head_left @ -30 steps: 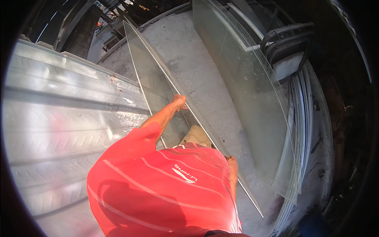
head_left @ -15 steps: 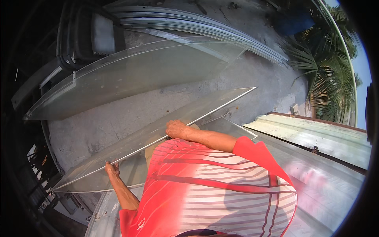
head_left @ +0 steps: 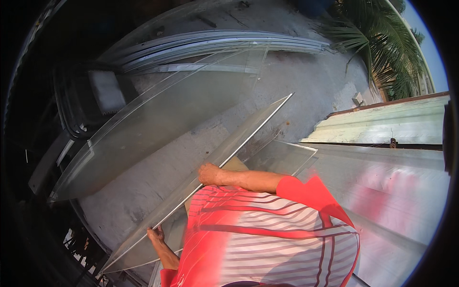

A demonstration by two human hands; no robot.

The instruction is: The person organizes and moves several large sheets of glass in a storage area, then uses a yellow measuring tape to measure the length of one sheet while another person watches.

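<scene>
Both my hands grip the pale upper edge of a long glass-like panel (head_left: 231,147), which stands tilted in front of my body and runs from lower left to upper right. My left hand (head_left: 156,234) is closed round that edge toward its lower end. Closer to the middle, my right hand (head_left: 209,174) holds the same edge, its fingers curled over the far side and partly hidden. Between the panel and my shirt, a second translucent panel (head_left: 277,157) with a pale rim shows, along with a brown piece like cardboard (head_left: 234,164).
Beyond the held panel lies another large translucent sheet (head_left: 167,119) on the concrete floor (head_left: 306,86). Long metal profiles (head_left: 215,38) are stacked behind it. A dark-framed chair-like object (head_left: 71,103) stands at left. Corrugated metal sheets (head_left: 382,124) and palm fronds (head_left: 377,43) are at right.
The panel's direction in view has become steeper, its lower end shifting right and down, with both hands still on its edge. The surroundings have turned in the same sense as my view shifted.
</scene>
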